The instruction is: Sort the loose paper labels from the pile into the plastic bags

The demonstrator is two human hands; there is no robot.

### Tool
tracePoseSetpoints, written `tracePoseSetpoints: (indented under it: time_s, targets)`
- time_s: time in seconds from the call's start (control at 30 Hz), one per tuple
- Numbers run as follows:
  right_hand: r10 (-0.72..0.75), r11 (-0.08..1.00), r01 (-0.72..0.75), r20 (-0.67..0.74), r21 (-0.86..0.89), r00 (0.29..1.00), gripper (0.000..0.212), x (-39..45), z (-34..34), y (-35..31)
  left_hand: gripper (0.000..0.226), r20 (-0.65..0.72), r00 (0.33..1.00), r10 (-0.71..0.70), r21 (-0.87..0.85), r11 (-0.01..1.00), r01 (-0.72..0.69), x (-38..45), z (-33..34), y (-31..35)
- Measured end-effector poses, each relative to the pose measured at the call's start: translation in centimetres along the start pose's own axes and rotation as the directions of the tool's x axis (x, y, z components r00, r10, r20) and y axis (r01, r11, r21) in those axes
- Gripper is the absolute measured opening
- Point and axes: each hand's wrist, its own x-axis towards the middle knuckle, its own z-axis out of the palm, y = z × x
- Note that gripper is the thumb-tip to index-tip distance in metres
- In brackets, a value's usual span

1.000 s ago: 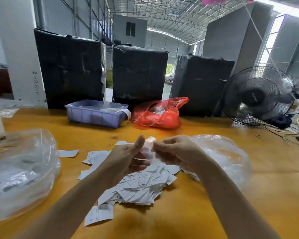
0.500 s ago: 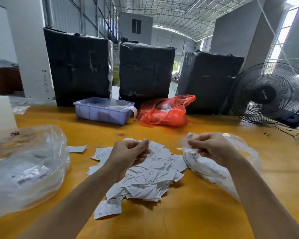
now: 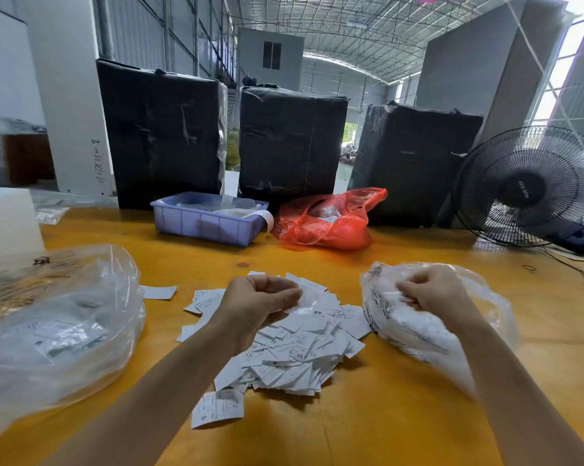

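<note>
On the yellow desk (image 3: 401,415) between your arms lies the heap of loose white paper labels (image 3: 294,348), w/ plenty left unsorted. Your right hand (image 3: 432,290) has its fingers curled at the mouth of the clear plastic bag on the right (image 3: 415,327), which holds labels already; the bigger clear plastic bag at left (image 3: 58,327) does too. Left hand (image 3: 260,304) hovers over the heap, fingers loosely curled; can't tell if they pinch a label. Print is mostly unreadable, bag counts hidden.
</note>
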Motion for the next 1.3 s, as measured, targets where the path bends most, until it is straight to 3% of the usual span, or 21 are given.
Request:
tracePoseSetpoints:
  time_s: [0.07,0.13,0.2,0.27,0.33,0.37,0.4,0.43,0.47,0.53,0.6,0.67,0.77,1.03,1.3]
  targets:
    - [0.054,0.929,-0.092,-0.115,-0.36,0.992,0.023,0.9,-1.2,2.7,0.006,-0.01,1.0,0.015,-0.063,0.998,-0.015,0.1,0.0,0.2]
    - [0.155,0.783,-0.172,-0.08,-0.598,0.985,0.029,0.9,-1.4,3.8,0.005,-0.02,0.999,0.04,-0.074,0.996,-0.041,0.2,0.0,0.2]
    - [0.175,0.694,-0.175,-0.072,-0.698,0.982,0.03,0.4,-1.2,2.5,0.005,-0.04,0.995,0.091,-0.014,0.996,-0.092,0.2,0.0,0.0]
    - [0.021,0.696,-0.12,-0.147,-0.708,0.989,0.026,-0.5,-1.0,-0.3,0.005,-0.077,0.986,0.146,0.032,0.989,-0.144,0.3,-0.1,-0.1]
    - [-0.172,0.848,0.085,-0.121,-0.523,0.978,0.047,-1.7,0.0,-3.7,0.006,-0.115,0.974,0.197,0.066,0.98,-0.19,0.5,-0.1,-0.3]
    - [-0.211,0.938,0.196,-0.025,-0.287,0.977,0.06,-2.7,0.8,-5.5,0.006,-0.129,0.968,0.216,0.079,0.975,-0.207,0.6,-0.2,-0.4]
    - [-0.212,0.976,0.216,0.133,-0.02,0.968,0.071,-3.9,1.8,-7.2,0.006,-0.14,0.963,0.231,0.086,0.972,-0.221,0.6,-0.2,-0.5]
    - [-0.186,0.976,0.134,0.327,0.174,0.926,0.076,-5.1,2.9,-8.2,0.006,-0.149,0.958,0.244,0.094,0.968,-0.232,0.7,-0.3,-0.7]
    - [-0.14,0.968,0.011,0.499,0.252,0.855,0.071,-6.1,3.9,-8.8,0.006,-0.155,0.954,0.256,0.105,0.965,-0.242,0.7,-0.4,-0.8]
    - [-0.088,0.948,-0.145,0.675,0.282,0.732,0.046,-7.3,5.7,-9.0,0.006,-0.161,0.947,0.279,0.133,0.957,-0.259,0.7,-0.4,-1.0]
    - [-0.079,0.892,-0.255,0.684,0.373,0.725,0.024,-7.4,6.8,-8.6,0.006,-0.166,0.942,0.293,0.144,0.952,-0.27,0.9,-0.5,-0.9]
    - [-0.043,0.822,-0.332,0.631,0.463,0.774,0.011,-7.1,7.3,-8.3,0.008,-0.162,0.937,0.31,0.166,0.944,-0.284,1.0,-0.6,-0.8]
    - [-0.003,0.759,-0.359,0.553,0.544,0.833,0.008,-6.7,7.1,-7.9,0.011,-0.153,0.939,0.308,0.16,0.945,-0.284,1.2,-0.9,-0.8]
    - [-0.107,0.805,-0.15,0.39,0.573,0.915,0.012,-6.5,7.2,-7.5,0.028,-0.038,0.992,0.121,0.139,0.984,-0.115,1.0,-1.4,-0.4]
    - [-0.267,0.775,-0.075,0.433,0.627,0.861,0.011,-6.5,7.5,-7.1,0.043,0.136,0.99,0.042,0.289,0.954,-0.08,0.6,-2.0,0.4]
